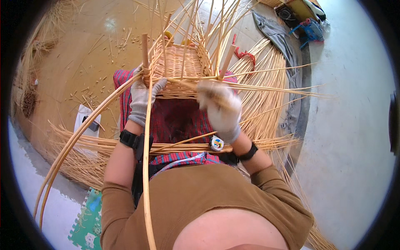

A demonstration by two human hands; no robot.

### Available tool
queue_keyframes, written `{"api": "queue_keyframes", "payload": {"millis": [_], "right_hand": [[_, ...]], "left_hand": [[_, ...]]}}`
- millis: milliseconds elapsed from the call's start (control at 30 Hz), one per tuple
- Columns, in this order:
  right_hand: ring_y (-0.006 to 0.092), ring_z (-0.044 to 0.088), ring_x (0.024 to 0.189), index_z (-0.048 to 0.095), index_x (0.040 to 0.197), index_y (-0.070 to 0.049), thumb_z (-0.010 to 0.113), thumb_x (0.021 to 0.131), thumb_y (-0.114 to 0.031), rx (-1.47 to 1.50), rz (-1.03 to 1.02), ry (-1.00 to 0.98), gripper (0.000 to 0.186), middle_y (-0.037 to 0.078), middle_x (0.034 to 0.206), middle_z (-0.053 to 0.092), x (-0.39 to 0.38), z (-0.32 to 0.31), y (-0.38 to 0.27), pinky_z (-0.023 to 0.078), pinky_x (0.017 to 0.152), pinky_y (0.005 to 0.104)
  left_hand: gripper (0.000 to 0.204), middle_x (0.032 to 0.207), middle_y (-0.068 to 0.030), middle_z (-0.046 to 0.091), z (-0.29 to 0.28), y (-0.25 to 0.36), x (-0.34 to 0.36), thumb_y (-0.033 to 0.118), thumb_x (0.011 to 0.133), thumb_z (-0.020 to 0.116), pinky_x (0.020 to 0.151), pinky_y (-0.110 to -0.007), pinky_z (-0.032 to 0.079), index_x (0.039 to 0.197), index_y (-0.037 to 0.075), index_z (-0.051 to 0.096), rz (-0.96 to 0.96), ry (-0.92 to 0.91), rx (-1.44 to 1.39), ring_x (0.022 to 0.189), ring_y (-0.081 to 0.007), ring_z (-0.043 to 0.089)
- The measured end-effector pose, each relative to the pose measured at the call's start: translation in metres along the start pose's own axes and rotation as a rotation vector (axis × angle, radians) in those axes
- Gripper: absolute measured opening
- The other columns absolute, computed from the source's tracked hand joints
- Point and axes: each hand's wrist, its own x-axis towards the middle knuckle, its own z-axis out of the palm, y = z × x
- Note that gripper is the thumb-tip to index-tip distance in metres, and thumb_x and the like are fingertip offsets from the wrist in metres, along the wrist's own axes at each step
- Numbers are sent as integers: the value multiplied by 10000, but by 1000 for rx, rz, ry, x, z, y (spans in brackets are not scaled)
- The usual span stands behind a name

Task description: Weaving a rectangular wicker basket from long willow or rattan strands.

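Note:
A wicker basket (pixel 183 60) in the making rests on a plaid cloth (pixel 125 100) over my lap, with many loose rods rising from it. Thick wooden posts (pixel 145 52) stand at its near corners. My left hand (pixel 143 100), in a pale knit glove, grips the near left corner of the basket, the thumb along its edge. From that corner long wicker rods (pixel 146 166) bend down toward me and out to the left. My right hand (pixel 221 108), also gloved, is at the near right edge beside the other post. Motion smears its fingers, so its hold is unclear.
A bundle of rods (pixel 160 148) lies across my lap with a round tape measure (pixel 216 143) by it. More rods (pixel 266 96) are spread at the right beside a grey cloth (pixel 287 54). Cuttings litter the floor at left. A green foam mat (pixel 87 223) is lower left.

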Motion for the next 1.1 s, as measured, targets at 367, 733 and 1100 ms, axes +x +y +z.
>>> {"api": "queue_keyframes", "payload": {"millis": [367,733,1100], "right_hand": [[333,703,1015,527,1438,-197,664,925,-308,-542,-45,-241,543,193,1197,688,228,82,64,542,864,400],[194,689,758,570,1216,-76,459,1060,-163,31,-12,188,210,105,898,706,53,19,60,510,537,304],[185,713,870,518,1166,-74,472,1080,-196,767,519,442,156,89,972,700,-25,-2,110,507,490,220]], "left_hand": [[539,1200,-106,662,30,6,7,22,792,843,930,-312,565,1255,29,567,19,267,-32,1049,-191,665],[620,1194,-62,626,10,19,3,26,805,822,910,-288,539,1344,37,518,-83,161,-159,1050,-153,616],[412,1209,-113,606,13,17,-70,24,921,681,921,-338,508,1308,67,547,338,-30,629,1079,-243,607]]}}
